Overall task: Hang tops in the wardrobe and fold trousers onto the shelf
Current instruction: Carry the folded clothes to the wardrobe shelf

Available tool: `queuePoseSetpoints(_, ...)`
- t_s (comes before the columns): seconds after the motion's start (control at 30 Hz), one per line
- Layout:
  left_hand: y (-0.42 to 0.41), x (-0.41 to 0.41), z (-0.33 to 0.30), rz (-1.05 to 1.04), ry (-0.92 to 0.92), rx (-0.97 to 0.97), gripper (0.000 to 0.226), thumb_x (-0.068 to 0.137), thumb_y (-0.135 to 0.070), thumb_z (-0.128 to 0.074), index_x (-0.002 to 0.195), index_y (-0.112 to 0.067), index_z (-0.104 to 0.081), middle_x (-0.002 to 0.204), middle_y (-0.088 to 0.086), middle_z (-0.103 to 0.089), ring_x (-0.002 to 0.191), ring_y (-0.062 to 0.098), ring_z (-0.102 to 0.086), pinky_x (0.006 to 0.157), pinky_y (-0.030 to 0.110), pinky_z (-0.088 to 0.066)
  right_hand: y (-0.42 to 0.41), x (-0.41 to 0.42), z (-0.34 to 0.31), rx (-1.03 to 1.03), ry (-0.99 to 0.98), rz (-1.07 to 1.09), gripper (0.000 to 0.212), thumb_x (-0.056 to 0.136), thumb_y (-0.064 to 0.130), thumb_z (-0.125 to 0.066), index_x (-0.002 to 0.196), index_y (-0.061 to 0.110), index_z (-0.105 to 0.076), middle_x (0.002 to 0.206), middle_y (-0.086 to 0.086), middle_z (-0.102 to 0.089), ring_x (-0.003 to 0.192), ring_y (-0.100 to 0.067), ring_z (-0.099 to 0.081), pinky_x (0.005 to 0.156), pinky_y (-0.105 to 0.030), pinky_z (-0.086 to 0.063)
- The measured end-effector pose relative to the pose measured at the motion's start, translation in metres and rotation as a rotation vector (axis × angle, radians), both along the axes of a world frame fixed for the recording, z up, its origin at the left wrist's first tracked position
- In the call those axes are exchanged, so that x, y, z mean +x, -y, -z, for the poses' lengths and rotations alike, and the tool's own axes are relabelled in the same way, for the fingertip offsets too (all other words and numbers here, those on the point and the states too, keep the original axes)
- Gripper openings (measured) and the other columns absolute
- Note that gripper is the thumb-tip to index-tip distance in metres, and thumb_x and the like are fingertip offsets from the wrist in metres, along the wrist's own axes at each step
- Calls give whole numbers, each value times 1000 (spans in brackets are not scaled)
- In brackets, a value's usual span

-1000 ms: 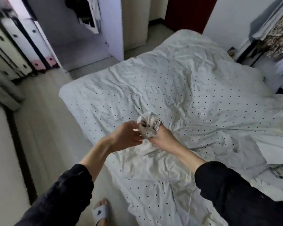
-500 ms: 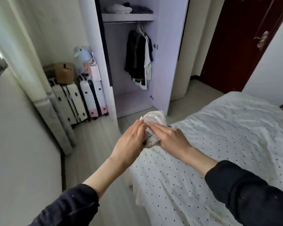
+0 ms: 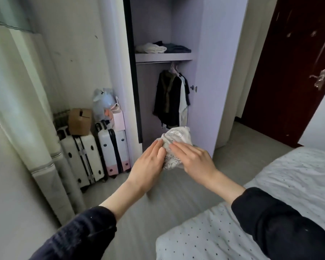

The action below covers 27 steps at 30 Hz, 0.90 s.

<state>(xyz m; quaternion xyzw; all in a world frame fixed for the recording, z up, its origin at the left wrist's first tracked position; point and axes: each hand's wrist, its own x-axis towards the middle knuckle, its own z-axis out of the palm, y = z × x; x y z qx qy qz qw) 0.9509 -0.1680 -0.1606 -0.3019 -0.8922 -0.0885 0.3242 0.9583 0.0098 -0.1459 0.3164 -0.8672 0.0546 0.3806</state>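
A small folded white garment with a printed pattern [image 3: 174, 139] is pressed between both my hands in front of the open wardrobe [image 3: 212, 53]. My left hand [image 3: 148, 164] holds its left side and my right hand [image 3: 193, 158] lies over its right side. Inside the wardrobe, a shelf [image 3: 163, 57] carries folded white clothes [image 3: 150, 48] and folded dark clothes [image 3: 174, 47]. Below it, dark and white tops [image 3: 172, 98] hang from the rail.
Two white suitcases [image 3: 83, 158] stand left of the wardrobe, with a cardboard box [image 3: 80, 121] and bags [image 3: 107, 107] on top. The polka-dot bed [image 3: 270, 203] fills the lower right. A dark red door [image 3: 293, 72] is at the right, a curtain [image 3: 23, 109] at the left.
The view has turned from the bed toward the wardrobe. Both hands carried the folded garment away from the bed and now hold it nearer the open wardrobe.
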Motion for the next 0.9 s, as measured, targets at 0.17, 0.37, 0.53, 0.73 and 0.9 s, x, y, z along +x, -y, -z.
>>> queuePoseSetpoints(0.17, 13, -117, -39, 15, -40, -7, 49, 58, 7, -78, 98, -1, -49, 120, 22, -60, 116, 34, -58, 85, 33, -52, 14, -120, -35, 30, -75, 36, 55, 53, -9, -75, 106, 2, -68, 105, -7, -70, 90, -22, -69, 57, -29, -56)
queuePoseSetpoints(0.37, 17, -260, -58, 86, -81, 23, 57, 56, 9, -78, 100, -6, -44, 116, 21, -62, 113, 34, -60, 89, 32, -50, 19, -256, -59, 74, -189, 107, 33, 78, 17, -44, 94, 7, -71, 93, -2, -71, 79, -16, -70, 47, -24, -49)
queuePoseSetpoints(0.53, 2, -394, -85, 116, -166, -11, 63, 44, 2, -85, 94, -5, -49, 99, 14, -68, 95, 25, -68, 82, 24, -51, 12, -383, -75, 47, -225, 257, 25, 75, 2, -49, 91, 6, -69, 89, -5, -71, 69, -22, -70, 39, -27, -48)
queuePoseSetpoints(0.73, -41, -537, -125, 183, -85, 85, 53, 56, 10, -73, 96, -7, -43, 86, 11, -61, 82, 27, -63, 66, 27, -52, -19, -513, -112, 42, -189, 481, 48, 44, -11, -78, 88, 5, -66, 77, -4, -68, 53, -23, -63, 36, -22, -36)
queuePoseSetpoints(0.9, -78, -604, -145, 99, -2, 31, 36, 76, 8, -55, 110, 0, -47, 110, 15, -57, 103, 29, -55, 78, 30, -43, -54, -599, -122, 102, -189, 572, 53, 37, -5, -84, 85, 5, -66, 67, -5, -65, 42, -24, -58, 32, -22, -35)
